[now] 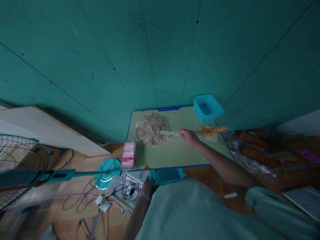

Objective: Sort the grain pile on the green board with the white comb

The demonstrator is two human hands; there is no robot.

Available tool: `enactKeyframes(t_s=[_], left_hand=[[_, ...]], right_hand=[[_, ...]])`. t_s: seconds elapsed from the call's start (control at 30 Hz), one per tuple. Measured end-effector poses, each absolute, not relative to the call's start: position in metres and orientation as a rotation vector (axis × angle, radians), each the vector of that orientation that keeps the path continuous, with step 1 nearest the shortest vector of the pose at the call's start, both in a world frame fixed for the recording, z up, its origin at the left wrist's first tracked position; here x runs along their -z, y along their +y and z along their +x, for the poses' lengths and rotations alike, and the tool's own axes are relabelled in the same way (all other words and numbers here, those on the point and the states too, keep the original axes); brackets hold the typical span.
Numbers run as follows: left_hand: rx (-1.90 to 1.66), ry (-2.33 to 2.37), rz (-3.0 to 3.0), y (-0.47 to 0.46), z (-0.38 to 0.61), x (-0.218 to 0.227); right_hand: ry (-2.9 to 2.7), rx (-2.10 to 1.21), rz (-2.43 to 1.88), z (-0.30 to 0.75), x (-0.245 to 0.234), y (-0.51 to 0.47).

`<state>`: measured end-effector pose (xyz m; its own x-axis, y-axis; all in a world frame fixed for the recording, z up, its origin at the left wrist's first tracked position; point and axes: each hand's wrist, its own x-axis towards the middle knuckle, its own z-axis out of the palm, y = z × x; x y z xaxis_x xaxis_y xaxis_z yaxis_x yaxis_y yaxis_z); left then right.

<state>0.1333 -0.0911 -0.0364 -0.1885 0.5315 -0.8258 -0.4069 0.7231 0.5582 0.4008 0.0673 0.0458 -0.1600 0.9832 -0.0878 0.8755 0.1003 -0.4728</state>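
Observation:
A pale green board with a blue rim [175, 156] lies in front of me, with a heap of mixed grains [153, 129] spread on its far left part. My right hand [190, 137] reaches over the board and is closed on a white ruler-like strip [171, 133] whose far end touches the heap's right side. My left hand [149, 185] grips the left end of a blue tray [166, 175] held just below the board's near edge.
A second blue tray [207, 107] sits at the board's far right corner, with orange packets [213, 130] beside it. A standing fan [22, 173], a teal round base [108, 171] and tangled cables [117, 196] lie to the left. Cluttered items [262, 150] sit at the right.

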Motion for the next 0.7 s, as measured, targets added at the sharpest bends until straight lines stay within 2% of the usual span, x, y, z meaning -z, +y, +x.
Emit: enactKeyframes(t_s=[0.47,0.7], left_hand=[[-0.865,1.541,0.069,-0.091,0.139,0.032],[-0.894,1.493,0.034,-0.095,0.135,0.055]], right_hand=[[-2.268,-0.667,-1.907,0.396,-0.053,0.056],[-2.266,-0.707,-1.912,0.395,-0.055,0.044]])
